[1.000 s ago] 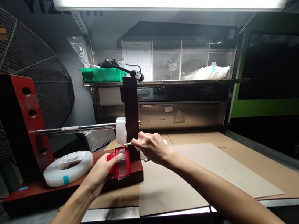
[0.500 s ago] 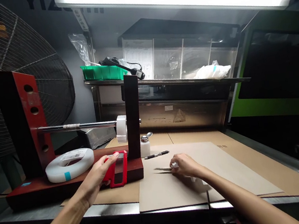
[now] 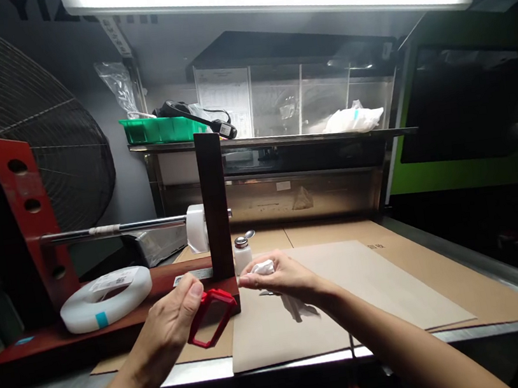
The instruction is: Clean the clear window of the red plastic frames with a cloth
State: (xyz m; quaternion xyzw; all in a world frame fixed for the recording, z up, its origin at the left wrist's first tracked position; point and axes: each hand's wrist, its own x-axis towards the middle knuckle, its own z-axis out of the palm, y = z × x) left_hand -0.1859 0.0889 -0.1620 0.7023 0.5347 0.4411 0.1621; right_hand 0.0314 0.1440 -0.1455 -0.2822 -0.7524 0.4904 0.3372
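My left hand (image 3: pixel 174 325) grips a red plastic frame (image 3: pixel 211 316) and holds it tilted just above the bench's front edge. My right hand (image 3: pixel 280 279) is closed on a small white wad of cloth or tissue (image 3: pixel 263 267), close to the right of the frame. Both hands sit in front of the red roll stand (image 3: pixel 30 213), whose dark upright post (image 3: pixel 215 203) rises just behind them. A small white bottle with a metal cap (image 3: pixel 241 253) stands beside that post.
A white tape roll (image 3: pixel 104 298) lies on the stand's base, and a steel rod (image 3: pixel 114 228) spans its uprights. Brown cardboard sheets (image 3: pixel 372 281) cover the metal bench. A large fan (image 3: pixel 29 136) stands at left. A shelf behind carries a green bin (image 3: pixel 158 130).
My right hand went from the stand's post down to the cardboard, then came up beside the red frame with the white wad. My left hand brought the frame off the stand's base toward me.
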